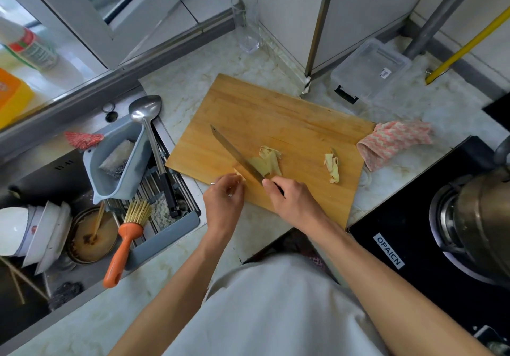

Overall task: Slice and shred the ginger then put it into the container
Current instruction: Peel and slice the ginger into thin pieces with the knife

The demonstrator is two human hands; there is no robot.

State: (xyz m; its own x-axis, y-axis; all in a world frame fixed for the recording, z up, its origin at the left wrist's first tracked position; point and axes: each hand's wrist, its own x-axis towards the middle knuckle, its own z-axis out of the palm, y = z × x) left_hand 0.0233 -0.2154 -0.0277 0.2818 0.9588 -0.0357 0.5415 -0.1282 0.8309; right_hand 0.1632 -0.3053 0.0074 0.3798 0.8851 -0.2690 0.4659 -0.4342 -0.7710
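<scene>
A wooden cutting board (276,112) lies on the marble counter. My right hand (292,201) grips the handle of a knife (234,154), whose blade points up-left across the board. Beside the blade, pale yellow ginger pieces (269,161) lie in a small heap. A second small pile of ginger (332,166) rests further right on the board. My left hand (225,198) pinches a small ginger piece (239,174) at the board's near-left edge. A clear plastic container (369,74) stands behind the board at the right.
A sink (55,179) at the left holds bowls, a grey drainer, a ladle (149,123) and an orange brush (124,242). A pink cloth (394,143) lies right of the board. A black stove (414,245) with a pot sits at the right. A drinking glass (247,24) stands at the back.
</scene>
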